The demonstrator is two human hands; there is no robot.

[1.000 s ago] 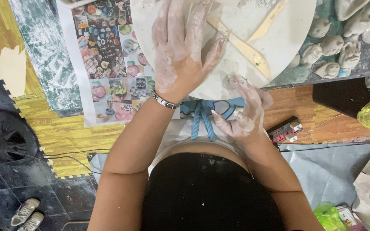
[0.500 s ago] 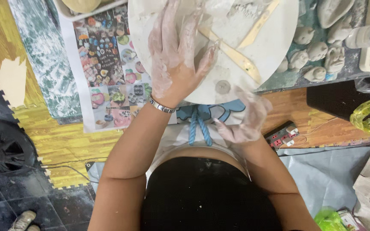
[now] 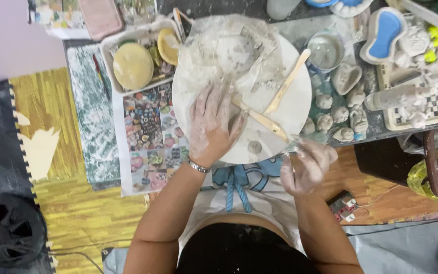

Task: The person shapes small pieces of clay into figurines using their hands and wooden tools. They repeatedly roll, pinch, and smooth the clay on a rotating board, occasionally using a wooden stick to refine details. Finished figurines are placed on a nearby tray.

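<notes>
**Pressing down beside loose tools on a crowded board**

Resting flat, the left hand [image 3: 210, 124] lies spread wide and clay-smeared on the round board [image 3: 300, 101], its fingertips touching the crumpled plastic sheet [image 3: 229, 50] that covers the board's far half. The right hand [image 3: 307, 165] hovers at the board's near right edge, fingers loosely curled; it seems to pinch a bit of clear film, but I cannot tell for sure. Two wooden sticks [image 3: 275, 109] lie crossed on the board just beside the left hand, and a small clay lump [image 3: 254, 147] sits near the front rim.

Several slips look possible. Both hands are slick with clay, so a grip on thin plastic could give way. A sideways sweep of the left hand could knock the sticks off the board, or onto the small clay figures [image 3: 330, 114] crowded against its right edge. The water cup [image 3: 325, 50] stands touching the rim; a nudge of the board could tip it. The lump near the rim could roll off into the lap.
</notes>
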